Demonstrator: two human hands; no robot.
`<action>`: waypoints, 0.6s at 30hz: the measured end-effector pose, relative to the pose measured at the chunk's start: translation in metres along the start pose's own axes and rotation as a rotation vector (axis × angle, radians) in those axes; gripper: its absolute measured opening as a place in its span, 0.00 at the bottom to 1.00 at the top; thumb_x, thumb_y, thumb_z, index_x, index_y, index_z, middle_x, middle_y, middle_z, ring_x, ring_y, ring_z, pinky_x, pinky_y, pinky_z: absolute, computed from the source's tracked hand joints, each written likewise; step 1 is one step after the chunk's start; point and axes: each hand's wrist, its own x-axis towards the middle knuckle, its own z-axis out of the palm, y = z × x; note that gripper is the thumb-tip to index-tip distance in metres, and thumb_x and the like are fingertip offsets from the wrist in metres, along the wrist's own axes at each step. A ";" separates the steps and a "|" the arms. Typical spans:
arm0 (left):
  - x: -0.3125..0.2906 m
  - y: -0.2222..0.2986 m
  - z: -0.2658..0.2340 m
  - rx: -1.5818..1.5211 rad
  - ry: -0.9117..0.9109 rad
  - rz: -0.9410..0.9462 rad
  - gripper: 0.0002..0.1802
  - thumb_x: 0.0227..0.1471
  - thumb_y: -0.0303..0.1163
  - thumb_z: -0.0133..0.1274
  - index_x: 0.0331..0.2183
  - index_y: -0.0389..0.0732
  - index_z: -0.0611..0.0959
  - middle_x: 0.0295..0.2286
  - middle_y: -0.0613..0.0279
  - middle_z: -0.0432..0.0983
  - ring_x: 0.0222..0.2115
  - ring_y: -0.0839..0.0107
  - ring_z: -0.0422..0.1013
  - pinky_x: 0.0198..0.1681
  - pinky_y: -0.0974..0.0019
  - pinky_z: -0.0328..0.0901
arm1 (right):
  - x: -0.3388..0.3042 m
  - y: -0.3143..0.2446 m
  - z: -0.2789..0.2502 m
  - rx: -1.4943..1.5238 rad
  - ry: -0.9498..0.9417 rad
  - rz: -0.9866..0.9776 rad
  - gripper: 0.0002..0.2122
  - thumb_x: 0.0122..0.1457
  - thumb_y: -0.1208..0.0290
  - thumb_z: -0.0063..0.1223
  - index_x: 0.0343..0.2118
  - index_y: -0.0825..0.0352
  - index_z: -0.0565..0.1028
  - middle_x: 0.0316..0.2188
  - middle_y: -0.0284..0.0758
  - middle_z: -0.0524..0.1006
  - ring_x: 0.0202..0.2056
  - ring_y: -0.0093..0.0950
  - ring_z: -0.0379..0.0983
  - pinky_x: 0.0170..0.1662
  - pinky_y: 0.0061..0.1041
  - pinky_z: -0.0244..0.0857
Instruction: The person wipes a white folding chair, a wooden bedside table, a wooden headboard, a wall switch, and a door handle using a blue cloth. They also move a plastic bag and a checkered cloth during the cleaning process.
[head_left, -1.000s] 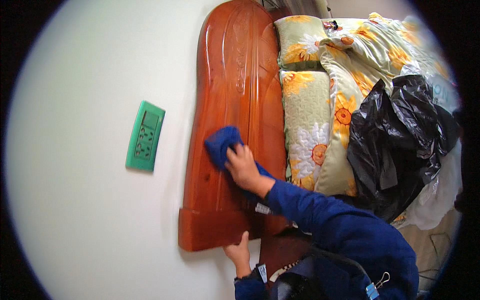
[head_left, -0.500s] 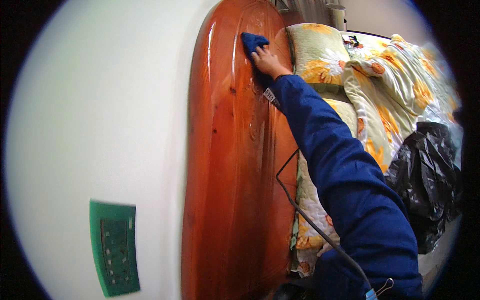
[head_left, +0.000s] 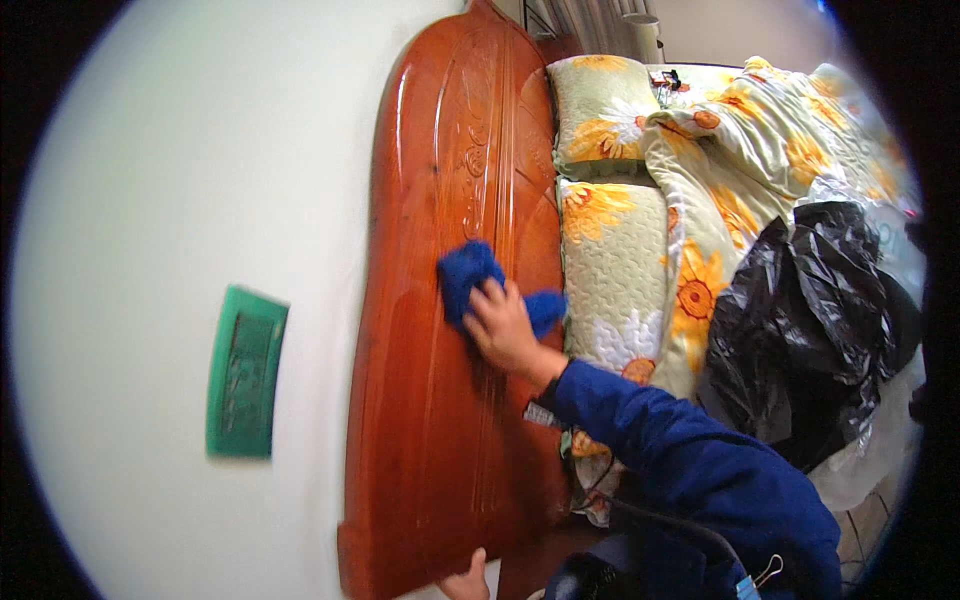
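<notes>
My right hand (head_left: 503, 328) presses a blue cloth (head_left: 466, 277) against the glossy red-brown wooden headboard (head_left: 420, 400), about midway along it. The fingers are bent over the cloth, and part of it sticks out on the right side of the hand. At the lower edge, my left hand (head_left: 468, 582) shows only in part, beside the near end of the headboard. One digit of it points up, apart from the rest, and I see nothing held there.
To the right are flowered pillows (head_left: 612, 270) and a crumpled flowered blanket (head_left: 730, 200). A black plastic bag (head_left: 800, 330) lies nearer on the right. A green-framed panel (head_left: 247, 372) is on the white wall (head_left: 150, 250) at left. A dark cable (head_left: 680, 522) runs below my right sleeve.
My right hand has come with the cloth from the far end of the headboard to its middle. My left hand has come into view at the lower edge. The whole view has shifted.
</notes>
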 end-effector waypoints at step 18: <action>-0.107 -0.122 -0.046 -0.145 -0.450 -0.102 0.17 0.47 0.28 0.59 0.40 0.33 0.77 0.33 0.59 0.77 0.35 0.72 0.72 0.39 0.69 0.67 | -0.223 -0.221 -0.074 0.421 -0.224 -0.580 0.17 0.34 0.77 0.59 0.33 0.58 0.78 0.55 0.44 0.62 0.48 0.50 0.58 0.47 0.48 0.53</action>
